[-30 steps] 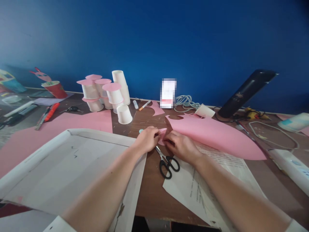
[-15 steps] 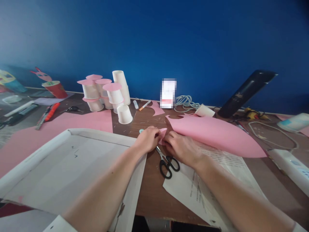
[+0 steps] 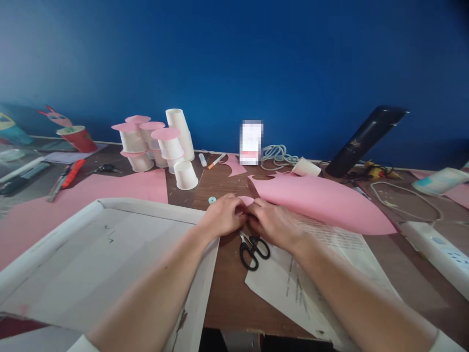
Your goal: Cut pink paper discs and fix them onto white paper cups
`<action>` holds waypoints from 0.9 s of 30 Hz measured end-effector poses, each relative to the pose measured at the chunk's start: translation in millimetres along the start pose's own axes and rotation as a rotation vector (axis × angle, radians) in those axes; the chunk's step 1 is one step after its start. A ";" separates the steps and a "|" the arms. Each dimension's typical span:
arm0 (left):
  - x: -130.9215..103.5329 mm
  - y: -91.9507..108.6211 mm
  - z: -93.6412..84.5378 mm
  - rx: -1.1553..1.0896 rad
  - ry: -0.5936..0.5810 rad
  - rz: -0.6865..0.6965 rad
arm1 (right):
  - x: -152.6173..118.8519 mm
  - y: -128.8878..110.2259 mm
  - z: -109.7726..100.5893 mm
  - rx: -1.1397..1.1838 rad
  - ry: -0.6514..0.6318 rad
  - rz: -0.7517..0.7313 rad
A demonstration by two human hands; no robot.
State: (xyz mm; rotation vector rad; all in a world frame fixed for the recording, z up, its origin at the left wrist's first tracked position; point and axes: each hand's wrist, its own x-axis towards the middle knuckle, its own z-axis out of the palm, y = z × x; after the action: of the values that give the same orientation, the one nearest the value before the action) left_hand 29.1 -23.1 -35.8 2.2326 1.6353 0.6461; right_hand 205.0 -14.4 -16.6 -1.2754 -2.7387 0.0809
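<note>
My left hand (image 3: 224, 215) and my right hand (image 3: 270, 220) meet over the desk with fingers closed on a small piece of pink paper (image 3: 246, 200). Most of that piece is hidden behind the fingers. Just below them lie black-handled scissors (image 3: 254, 252), their blades mostly covered by my hands. A small pale blue ring, perhaps a tape roll (image 3: 212, 200), is left of my left hand. Behind my right hand a large curled pink sheet (image 3: 326, 203) rests on the desk, with cut-outs along its left edge.
A white tray-like box lid (image 3: 91, 259) fills the left front. Paper cups with pink discs (image 3: 146, 142) are stacked behind it. Printed sheets (image 3: 278, 283) lie under my right forearm. A dark bottle (image 3: 361, 146), a power strip (image 3: 439, 249) and a utility knife (image 3: 68, 178) lie around.
My two hands have drawn closer together around the pink piece, so less of it shows. The whole view has shifted slightly.
</note>
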 end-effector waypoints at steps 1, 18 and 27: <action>0.1 0.3 0.4 0.000 0.004 -0.008 | 0.0 -0.4 -0.6 0.004 0.000 -0.001; 0.5 1.9 0.7 0.020 -0.006 0.011 | -1.9 0.9 3.4 0.050 0.021 0.005; 4.1 3.2 2.9 0.018 0.001 -0.021 | 0.6 10.0 6.6 0.291 0.051 0.013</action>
State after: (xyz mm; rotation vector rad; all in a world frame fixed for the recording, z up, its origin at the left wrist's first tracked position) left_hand 34.2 -20.1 -36.0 2.2246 1.6696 0.6289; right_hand 211.3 -7.5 -24.0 -1.1952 -2.5575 0.4248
